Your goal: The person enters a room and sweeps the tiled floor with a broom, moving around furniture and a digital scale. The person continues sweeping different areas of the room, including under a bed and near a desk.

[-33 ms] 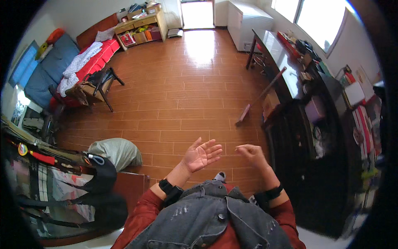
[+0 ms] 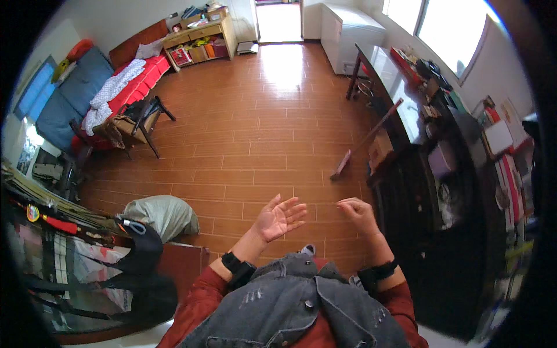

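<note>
Left hand — palm up, fingers loosely spread — right of the grey sack; right hand farther right, fingers bunched narrow

The right hand hides its palm. The vest covers most of a foot. Things at the table's right edge are too tiny to tell.

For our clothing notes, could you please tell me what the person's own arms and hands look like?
The left hand and right hand are ungloved. Dark red fabric sleeves end partway along the forearms, and each forearm wears a broad black strap.
</note>
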`<state>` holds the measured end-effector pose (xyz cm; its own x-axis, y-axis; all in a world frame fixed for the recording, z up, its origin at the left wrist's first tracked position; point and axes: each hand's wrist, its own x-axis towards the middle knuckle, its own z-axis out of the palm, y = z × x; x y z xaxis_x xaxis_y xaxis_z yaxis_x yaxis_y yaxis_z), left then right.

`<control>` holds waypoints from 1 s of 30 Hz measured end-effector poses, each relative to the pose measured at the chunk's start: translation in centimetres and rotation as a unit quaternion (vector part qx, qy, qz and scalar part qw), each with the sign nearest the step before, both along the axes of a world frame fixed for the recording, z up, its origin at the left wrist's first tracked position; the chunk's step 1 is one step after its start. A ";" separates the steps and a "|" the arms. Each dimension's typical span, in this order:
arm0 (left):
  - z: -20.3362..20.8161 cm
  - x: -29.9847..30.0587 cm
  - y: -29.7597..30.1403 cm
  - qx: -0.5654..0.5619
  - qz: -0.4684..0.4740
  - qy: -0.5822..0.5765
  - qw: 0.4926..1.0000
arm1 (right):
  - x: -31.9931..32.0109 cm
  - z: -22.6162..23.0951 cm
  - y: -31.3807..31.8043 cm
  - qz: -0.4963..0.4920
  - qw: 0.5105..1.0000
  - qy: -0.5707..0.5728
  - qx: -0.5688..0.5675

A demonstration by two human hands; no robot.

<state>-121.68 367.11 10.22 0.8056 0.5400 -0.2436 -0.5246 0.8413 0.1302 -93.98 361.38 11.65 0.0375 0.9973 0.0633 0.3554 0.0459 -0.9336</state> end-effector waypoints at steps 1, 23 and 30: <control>-0.1 0.5 1.8 -0.027 0.020 0.047 0.998 | 2.6 -0.3 2.1 -0.025 0.992 -0.072 0.100; -11.0 18.9 40.1 -0.165 0.023 0.283 0.944 | 32.2 -4.7 31.0 -0.334 0.895 0.221 -0.198; -7.6 31.4 49.8 -0.050 -0.023 0.336 0.940 | 44.8 -7.9 42.6 -0.395 0.909 0.068 -0.111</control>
<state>-90.29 416.86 2.58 0.4737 0.4555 -0.7537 -0.3158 0.8868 0.3375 -49.13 403.98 3.78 0.7405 0.6428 -0.1960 0.0751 -0.3690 -0.9264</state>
